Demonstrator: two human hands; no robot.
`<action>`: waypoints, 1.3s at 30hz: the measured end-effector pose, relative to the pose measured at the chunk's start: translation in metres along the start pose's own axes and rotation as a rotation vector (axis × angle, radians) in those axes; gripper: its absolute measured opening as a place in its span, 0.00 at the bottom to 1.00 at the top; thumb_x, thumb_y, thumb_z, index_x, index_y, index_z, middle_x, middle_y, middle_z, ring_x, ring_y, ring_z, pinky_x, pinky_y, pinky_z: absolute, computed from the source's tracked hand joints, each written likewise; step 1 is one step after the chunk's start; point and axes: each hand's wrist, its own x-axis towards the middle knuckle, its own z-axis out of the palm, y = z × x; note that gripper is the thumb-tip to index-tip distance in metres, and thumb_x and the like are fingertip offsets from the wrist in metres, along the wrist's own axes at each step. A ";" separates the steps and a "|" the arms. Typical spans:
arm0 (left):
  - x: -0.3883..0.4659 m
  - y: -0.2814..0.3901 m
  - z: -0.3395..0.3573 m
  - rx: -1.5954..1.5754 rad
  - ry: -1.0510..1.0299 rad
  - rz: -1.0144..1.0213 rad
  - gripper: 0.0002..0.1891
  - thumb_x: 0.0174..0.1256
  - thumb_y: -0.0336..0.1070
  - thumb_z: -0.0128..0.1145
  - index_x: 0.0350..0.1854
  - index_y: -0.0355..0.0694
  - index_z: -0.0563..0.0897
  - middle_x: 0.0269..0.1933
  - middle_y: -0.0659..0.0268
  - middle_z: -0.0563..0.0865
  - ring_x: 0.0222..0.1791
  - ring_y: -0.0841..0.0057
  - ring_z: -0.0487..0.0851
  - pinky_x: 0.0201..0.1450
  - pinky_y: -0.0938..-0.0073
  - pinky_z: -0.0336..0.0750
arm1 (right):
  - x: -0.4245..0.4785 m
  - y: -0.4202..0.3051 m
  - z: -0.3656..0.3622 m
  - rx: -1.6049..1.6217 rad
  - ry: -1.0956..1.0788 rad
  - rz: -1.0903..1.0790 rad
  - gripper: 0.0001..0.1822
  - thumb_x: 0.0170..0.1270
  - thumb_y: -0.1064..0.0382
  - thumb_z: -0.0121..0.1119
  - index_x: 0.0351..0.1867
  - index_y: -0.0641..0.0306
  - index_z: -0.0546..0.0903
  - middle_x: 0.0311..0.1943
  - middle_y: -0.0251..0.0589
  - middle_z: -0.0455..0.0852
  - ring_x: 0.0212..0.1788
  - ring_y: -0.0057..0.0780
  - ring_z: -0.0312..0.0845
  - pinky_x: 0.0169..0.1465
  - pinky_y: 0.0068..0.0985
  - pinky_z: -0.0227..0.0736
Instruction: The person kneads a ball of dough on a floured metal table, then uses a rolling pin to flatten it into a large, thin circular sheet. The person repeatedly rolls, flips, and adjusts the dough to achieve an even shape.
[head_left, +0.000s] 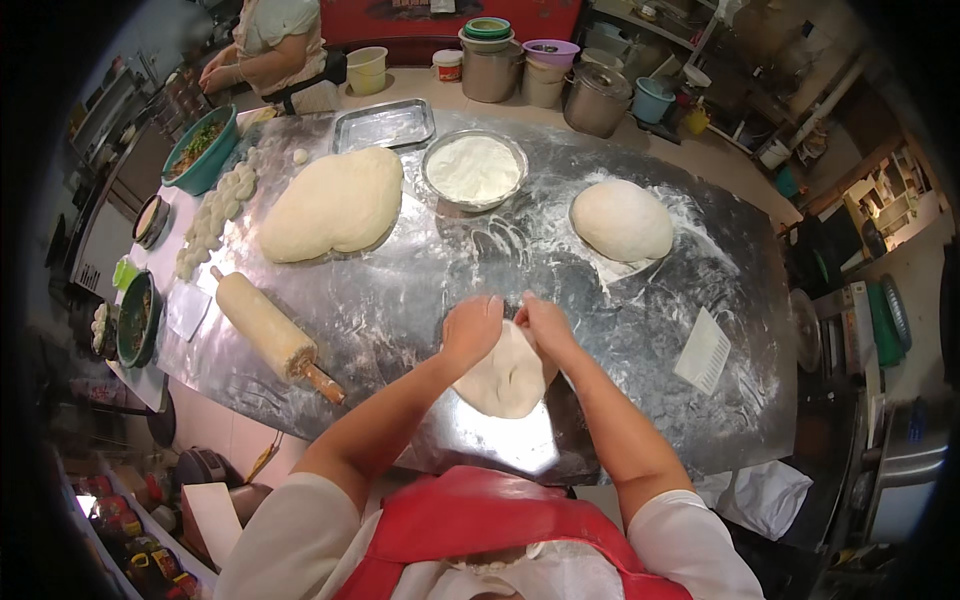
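Note:
Both hands are at the far edge of a flattened piece of dough (504, 379) on the floured metal table (405, 307). My left hand (472, 326) grips its upper left edge with curled fingers. Close beside it, my right hand (546, 326) pinches the upper right edge. Beyond them stands a metal bowl of flour (474, 169). A large dough mass (334, 206) lies to the left of the bowl, and a rounded dough ball (622, 220) to the right. A wooden rolling pin (266, 326) rests at the left.
A toothed white scraper (703, 352) lies at right. A metal tray (384, 124) sits at the far edge. Small dough pieces (217, 214), a teal basin of food (202, 150) and a green bowl (139, 319) line the left. Another person (277, 52) stands at the far left, beyond the table.

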 end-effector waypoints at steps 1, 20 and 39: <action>-0.009 0.002 -0.003 0.023 -0.080 -0.023 0.15 0.61 0.40 0.43 0.24 0.36 0.78 0.31 0.51 0.80 0.34 0.53 0.77 0.39 0.51 0.68 | -0.011 -0.011 -0.004 0.029 -0.089 0.125 0.16 0.62 0.59 0.39 0.29 0.65 0.77 0.31 0.51 0.80 0.39 0.50 0.75 0.41 0.44 0.68; 0.022 -0.016 0.049 -0.031 0.096 0.084 0.14 0.53 0.37 0.47 0.39 0.34 0.77 0.37 0.54 0.78 0.40 0.57 0.73 0.46 0.57 0.65 | 0.002 0.003 0.006 -0.012 0.240 -0.023 0.13 0.60 0.61 0.45 0.40 0.65 0.75 0.37 0.46 0.76 0.43 0.45 0.68 0.47 0.38 0.60; -0.024 0.015 0.011 0.061 -0.142 0.007 0.17 0.61 0.43 0.42 0.27 0.35 0.80 0.30 0.49 0.80 0.35 0.52 0.77 0.44 0.54 0.68 | -0.043 -0.036 -0.022 -0.081 -0.007 0.096 0.19 0.62 0.56 0.39 0.28 0.67 0.80 0.29 0.55 0.80 0.36 0.54 0.74 0.40 0.43 0.68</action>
